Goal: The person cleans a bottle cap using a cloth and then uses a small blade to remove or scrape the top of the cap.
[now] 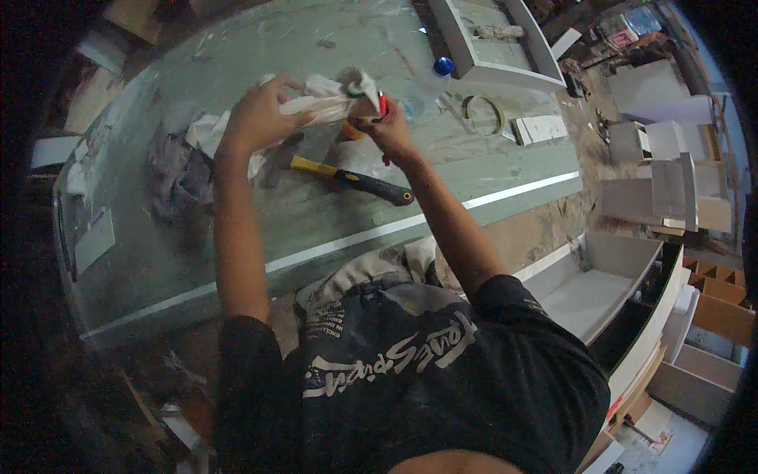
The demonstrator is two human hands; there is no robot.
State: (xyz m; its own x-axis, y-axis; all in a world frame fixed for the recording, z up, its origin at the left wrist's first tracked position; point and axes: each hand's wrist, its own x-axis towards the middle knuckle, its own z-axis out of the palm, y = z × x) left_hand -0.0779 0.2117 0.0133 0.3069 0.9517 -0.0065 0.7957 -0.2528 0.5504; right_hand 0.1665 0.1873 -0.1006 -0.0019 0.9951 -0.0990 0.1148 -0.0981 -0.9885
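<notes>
Beyond the yellow-black handle (351,179), our left grip (262,118) holds white cloth (320,107), right grip (385,130) a red item (383,105) (kind unclear); likely cloth-working, next needs steadiness.

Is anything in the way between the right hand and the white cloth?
Nothing visible: the right hand, gripping a red item, is at the white cloth. The yellow-black tool lies nearer the body.
</notes>
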